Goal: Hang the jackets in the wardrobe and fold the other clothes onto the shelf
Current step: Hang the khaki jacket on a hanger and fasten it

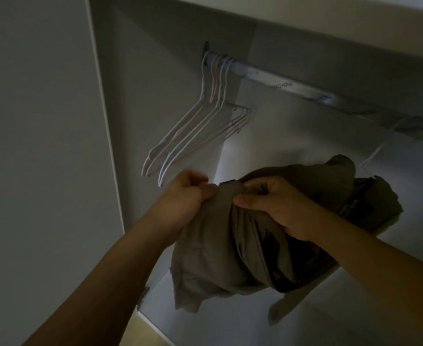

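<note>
Both hands up inside wardrobe [155, 96], dim light. Left hand [185, 196] clenched on jacket [218, 245] edge nr collar, fingers curled into cloth. Right hand [272, 203] grasping bunched fabric just beside it, thumb on top. Jacket olive-brown, held in air below rail [305, 89], lower part drooping, dark lining showing at right. Empty white hangers [200, 131] clustered at rail's left end, tilted, apart from jacket. One more hanger [377, 152] on rail behind jacket, mostly hidden; whether it's in jacket — can't tell.
</note>
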Action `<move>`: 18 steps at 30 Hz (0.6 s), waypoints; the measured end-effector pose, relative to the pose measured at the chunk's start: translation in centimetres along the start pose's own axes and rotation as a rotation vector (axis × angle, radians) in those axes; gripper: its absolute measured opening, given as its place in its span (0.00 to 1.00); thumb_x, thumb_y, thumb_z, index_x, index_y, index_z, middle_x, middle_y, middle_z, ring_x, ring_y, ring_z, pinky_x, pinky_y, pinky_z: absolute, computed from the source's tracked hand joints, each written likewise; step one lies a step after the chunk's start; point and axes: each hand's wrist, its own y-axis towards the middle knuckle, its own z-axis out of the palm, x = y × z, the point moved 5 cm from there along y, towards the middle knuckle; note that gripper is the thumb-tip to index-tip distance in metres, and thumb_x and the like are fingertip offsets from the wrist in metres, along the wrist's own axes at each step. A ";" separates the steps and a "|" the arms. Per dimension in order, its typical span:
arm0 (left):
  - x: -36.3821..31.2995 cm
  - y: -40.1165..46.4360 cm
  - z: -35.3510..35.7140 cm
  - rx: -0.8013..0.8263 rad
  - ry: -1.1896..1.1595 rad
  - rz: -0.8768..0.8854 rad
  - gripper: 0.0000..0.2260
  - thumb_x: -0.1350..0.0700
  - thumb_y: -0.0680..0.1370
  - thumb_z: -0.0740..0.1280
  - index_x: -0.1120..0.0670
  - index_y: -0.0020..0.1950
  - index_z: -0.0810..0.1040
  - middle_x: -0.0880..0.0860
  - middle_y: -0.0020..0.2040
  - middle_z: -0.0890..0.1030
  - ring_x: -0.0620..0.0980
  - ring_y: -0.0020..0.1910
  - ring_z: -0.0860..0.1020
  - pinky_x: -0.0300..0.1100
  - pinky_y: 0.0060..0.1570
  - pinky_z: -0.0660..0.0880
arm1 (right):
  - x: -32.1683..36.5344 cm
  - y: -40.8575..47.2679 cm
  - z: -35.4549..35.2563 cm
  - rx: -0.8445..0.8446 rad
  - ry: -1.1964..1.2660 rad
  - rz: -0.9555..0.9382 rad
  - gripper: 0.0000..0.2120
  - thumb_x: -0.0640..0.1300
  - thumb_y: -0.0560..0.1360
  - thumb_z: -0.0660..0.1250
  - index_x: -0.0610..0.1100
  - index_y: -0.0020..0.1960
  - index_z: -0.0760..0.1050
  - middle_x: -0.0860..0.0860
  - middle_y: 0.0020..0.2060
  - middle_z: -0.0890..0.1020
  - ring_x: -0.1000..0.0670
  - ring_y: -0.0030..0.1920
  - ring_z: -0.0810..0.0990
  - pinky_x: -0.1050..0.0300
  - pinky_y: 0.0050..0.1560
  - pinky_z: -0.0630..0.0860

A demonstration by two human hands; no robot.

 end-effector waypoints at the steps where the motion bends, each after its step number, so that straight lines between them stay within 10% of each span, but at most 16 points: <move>1: 1.0 0.1 0.3 0.088 0.017 -0.143 0.10 0.50 0.79 0.66 0.54 0.57 0.79 0.54 0.55 0.82 0.52 0.54 0.80 0.51 0.62 0.74 | 0.1 -0.1 0.0 -0.006 -0.058 -0.014 0.17 0.50 0.64 0.73 0.41 0.48 0.82 0.46 0.44 0.85 0.49 0.45 0.84 0.62 0.44 0.80; 4: 2.0 -0.1 0.8 0.238 -0.179 -0.322 0.19 0.44 0.76 0.66 0.56 0.60 0.80 0.54 0.55 0.84 0.52 0.55 0.82 0.50 0.62 0.74 | -0.1 -0.3 0.4 -0.001 -0.181 -0.001 0.10 0.48 0.69 0.73 0.46 0.49 0.83 0.52 0.44 0.85 0.53 0.45 0.84 0.64 0.45 0.79; 13: 0.8 0.1 0.8 0.093 -0.417 -0.033 0.08 0.57 0.78 0.65 0.55 0.48 0.83 0.52 0.46 0.86 0.46 0.45 0.84 0.34 0.39 0.78 | -1.7 -0.7 -0.6 -0.047 -0.179 0.119 0.10 0.45 0.78 0.65 0.40 0.54 0.78 0.42 0.50 0.82 0.41 0.53 0.80 0.41 0.61 0.75; 18: 0.3 -0.8 0.6 0.114 -0.237 0.102 0.05 0.57 0.76 0.68 0.53 0.44 0.83 0.51 0.41 0.85 0.45 0.40 0.83 0.33 0.38 0.77 | -1.4 -0.5 -1.9 -0.009 -0.063 0.109 0.13 0.50 0.71 0.69 0.47 0.54 0.80 0.46 0.51 0.83 0.44 0.55 0.80 0.44 0.62 0.75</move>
